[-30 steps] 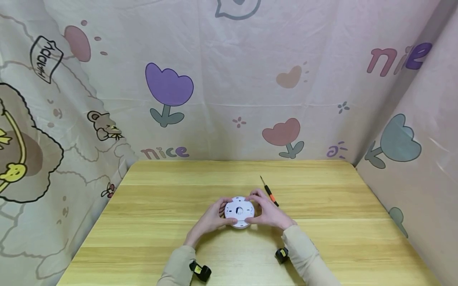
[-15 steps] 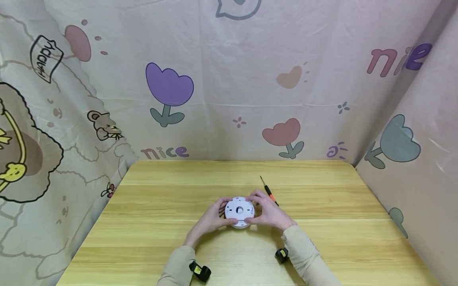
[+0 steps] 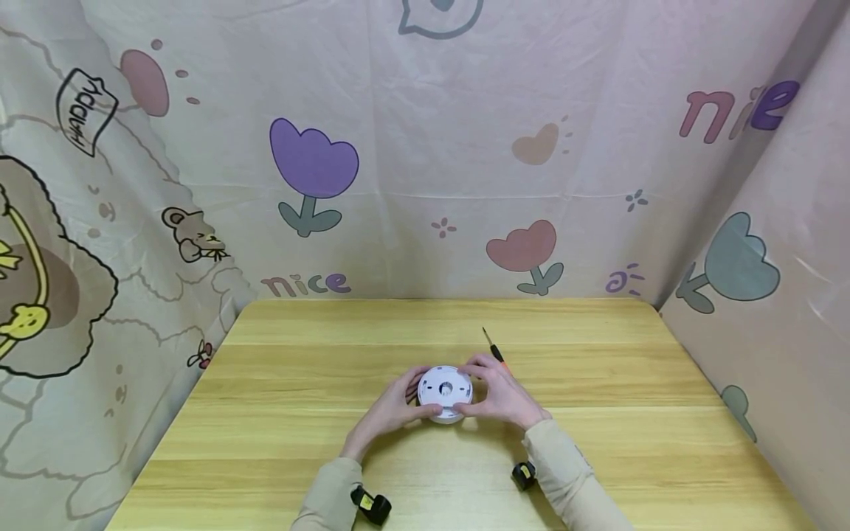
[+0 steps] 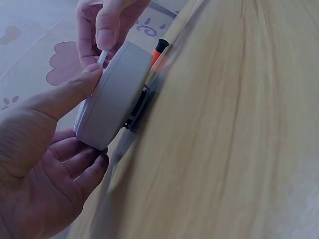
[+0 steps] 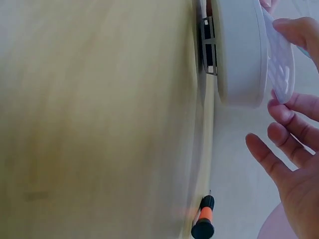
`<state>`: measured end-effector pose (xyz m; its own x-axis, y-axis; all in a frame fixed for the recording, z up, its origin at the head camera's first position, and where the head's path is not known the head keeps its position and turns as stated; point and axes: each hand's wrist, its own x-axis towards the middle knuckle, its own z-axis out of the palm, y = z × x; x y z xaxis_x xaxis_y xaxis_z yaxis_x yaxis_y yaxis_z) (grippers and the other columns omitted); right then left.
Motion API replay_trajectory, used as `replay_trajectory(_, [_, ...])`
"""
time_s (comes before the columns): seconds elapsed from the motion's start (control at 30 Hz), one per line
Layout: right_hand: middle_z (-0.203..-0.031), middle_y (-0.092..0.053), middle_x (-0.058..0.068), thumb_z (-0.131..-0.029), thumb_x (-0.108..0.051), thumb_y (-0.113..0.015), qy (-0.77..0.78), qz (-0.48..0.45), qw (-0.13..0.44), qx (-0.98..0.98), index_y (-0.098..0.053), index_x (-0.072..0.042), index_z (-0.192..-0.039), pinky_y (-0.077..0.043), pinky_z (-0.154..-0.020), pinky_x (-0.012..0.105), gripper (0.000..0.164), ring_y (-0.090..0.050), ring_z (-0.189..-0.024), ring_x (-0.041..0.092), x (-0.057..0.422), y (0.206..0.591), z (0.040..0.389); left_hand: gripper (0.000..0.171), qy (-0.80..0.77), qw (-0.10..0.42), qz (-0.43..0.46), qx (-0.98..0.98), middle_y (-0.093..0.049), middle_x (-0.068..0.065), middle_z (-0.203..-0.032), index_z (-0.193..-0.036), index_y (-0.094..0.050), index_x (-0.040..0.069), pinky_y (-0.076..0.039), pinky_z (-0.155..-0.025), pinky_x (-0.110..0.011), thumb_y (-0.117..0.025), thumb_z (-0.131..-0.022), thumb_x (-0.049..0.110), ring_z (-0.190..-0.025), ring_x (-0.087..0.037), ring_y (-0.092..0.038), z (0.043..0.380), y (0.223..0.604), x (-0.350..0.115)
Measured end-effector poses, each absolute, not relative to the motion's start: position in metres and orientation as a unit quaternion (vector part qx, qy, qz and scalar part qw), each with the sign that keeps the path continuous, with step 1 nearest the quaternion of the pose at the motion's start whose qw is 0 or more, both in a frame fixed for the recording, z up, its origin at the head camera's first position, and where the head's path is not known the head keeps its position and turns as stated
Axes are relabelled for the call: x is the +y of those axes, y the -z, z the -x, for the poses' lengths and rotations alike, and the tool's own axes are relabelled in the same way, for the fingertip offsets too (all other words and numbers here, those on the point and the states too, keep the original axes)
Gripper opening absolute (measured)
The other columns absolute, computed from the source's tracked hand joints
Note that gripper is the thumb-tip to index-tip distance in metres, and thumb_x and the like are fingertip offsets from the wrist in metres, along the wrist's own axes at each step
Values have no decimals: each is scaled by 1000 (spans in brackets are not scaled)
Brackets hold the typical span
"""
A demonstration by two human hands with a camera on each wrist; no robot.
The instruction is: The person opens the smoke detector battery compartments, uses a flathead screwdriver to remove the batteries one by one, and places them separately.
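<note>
A round white smoke detector (image 5: 241, 55) is held up between both hands near the middle of the table, its vented black part facing down. On its upper face sits a thin white slotted mounting plate (image 3: 434, 400) with a central hole. My left hand (image 3: 392, 404) grips the detector's side, thumb on the near rim and fingers curled underneath. My right hand (image 3: 501, 396) pinches the plate's edge between thumb and fingers. Seen from the right wrist, the plate (image 5: 281, 62) stands tilted, with a gap from the body on that side.
Just beyond my right hand, a black and orange screwdriver (image 3: 495, 349) lies on the wooden table (image 3: 299, 346), tip pointing away. Black wrist-worn cameras (image 3: 372, 505) hang by both sleeves. A printed curtain (image 3: 425, 147) stands behind the table and at both sides.
The plate's slots have shifted slightly and its right side has lifted a little with the right hand's fingers. The right hand now covers more of the screwdriver's handle. The left hand stays put.
</note>
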<state>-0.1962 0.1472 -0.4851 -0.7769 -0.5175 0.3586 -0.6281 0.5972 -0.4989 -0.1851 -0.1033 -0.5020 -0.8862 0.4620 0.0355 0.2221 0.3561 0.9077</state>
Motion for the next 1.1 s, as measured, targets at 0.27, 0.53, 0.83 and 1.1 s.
replay_trajectory(0.27, [-110,-63,-1,-70,-34,-90,-324,-320,98,-885,-73,-8,-114,-58,-94,38,54,-61,-103,15,150,482,194,94,-519,106,-213,821,-41,-25,-157,-154,-31,-5,-35,-122,-53,-81,-85,33,-146,-39,-42,183,502,-103])
replay_trajectory(0.53, [-111,-63,-4,-71,-31,-89,-339,-304,83,-886,-72,-9,-115,-58,-96,38,52,-61,-104,12,156,484,193,99,-504,97,-211,832,-38,-25,-158,-154,-30,-5,-32,-123,-53,-84,-81,35,-147,-39,-40,184,504,-101])
replay_trajectory(0.83, [-113,-64,-5,-70,-29,-90,-367,-259,69,-891,-72,-10,-118,-56,-100,44,55,-62,-108,15,166,484,190,102,-509,94,-214,828,-39,-27,-157,-153,-30,-7,-33,-123,-53,-86,-78,31,-146,-40,-41,185,506,-101])
replay_trajectory(1.1, [-108,-65,-7,-67,-26,-92,-385,-239,88,-887,-72,-13,-115,-57,-87,37,54,-61,-99,12,179,485,190,103,-503,100,-207,833,-36,-26,-159,-154,-30,-5,-30,-124,-53,-87,-78,33,-148,-40,-38,184,504,-100])
